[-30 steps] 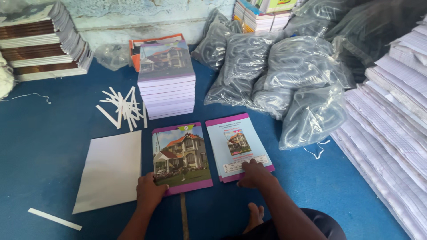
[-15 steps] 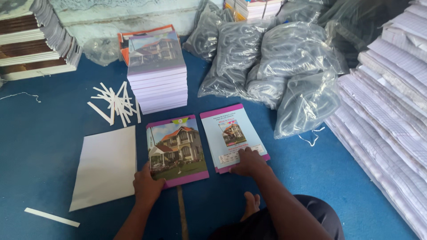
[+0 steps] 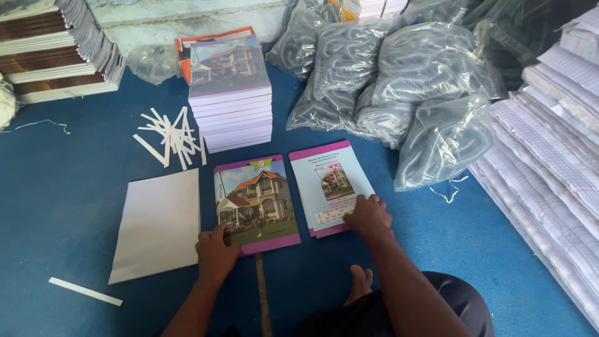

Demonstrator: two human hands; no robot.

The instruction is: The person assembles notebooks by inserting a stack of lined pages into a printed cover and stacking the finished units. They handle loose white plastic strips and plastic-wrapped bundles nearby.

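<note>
Blue floor (image 3: 75, 187) underfoot, stacked goods all round.

Left hand (image 3: 216, 251) flat on the lower left corner of the house cover (image 3: 256, 203), fingers together and pressing, gripping nothing. Right hand (image 3: 369, 215) flat on the lower right corner of the back cover (image 3: 331, 184), fingers slightly apart, likewise clamped on nothing. Both covers face up side by side at centre, edges just apart, purple borders showing.

White sheet (image 3: 157, 221) at 9 o'clock from the house cover, just beside it. Paper strips (image 3: 171, 134) in a loose pile at 11 o'clock. Single strip (image 3: 85, 291) at 8 o'clock, well apart. Book stack (image 3: 231, 100) at 12 o'clock, near the covers' top edges. Plastic bags (image 3: 399, 81) of grey coils heaped at 1 o'clock. Ruled paper stacks (image 3: 549, 162) at 3 o'clock. Brown-edged stacks (image 3: 50, 50) at 10 o'clock, against the wall. Bare foot (image 3: 360, 284) at 6 o'clock, between the forearms.
</note>
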